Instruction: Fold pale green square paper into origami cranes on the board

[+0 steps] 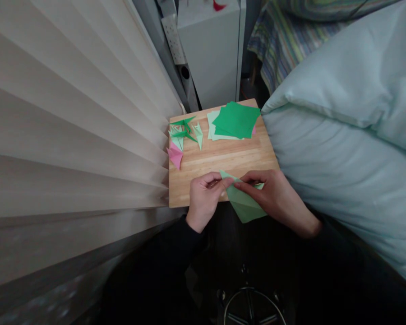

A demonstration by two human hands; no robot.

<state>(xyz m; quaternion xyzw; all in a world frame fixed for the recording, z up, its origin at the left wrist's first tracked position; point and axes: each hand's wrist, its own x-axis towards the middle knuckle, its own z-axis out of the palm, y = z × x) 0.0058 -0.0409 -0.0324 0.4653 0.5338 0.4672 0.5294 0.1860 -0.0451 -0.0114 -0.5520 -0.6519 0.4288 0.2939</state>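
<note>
A light green sheet of origami paper point(245, 205) with creases across it is held over the near edge of the small wooden table point(223, 158). My left hand point(206, 196) pinches its upper left edge between thumb and fingers. Close beside it, my right hand point(272, 192) grips the same sheet along the top, thumb near the left thumb. Part of the paper is hidden behind the right hand. Folded paper pieces in dark green point(186, 129), pale green point(198, 134) and pink point(175, 155) lie at the table's far left.
A stack of square sheets, dark green point(238, 119) over pale green, lies at the far right of the table. A pleated curtain point(88, 135) borders the left side, light blue bedding point(341, 135) the right. A white cabinet point(209, 58) stands behind.
</note>
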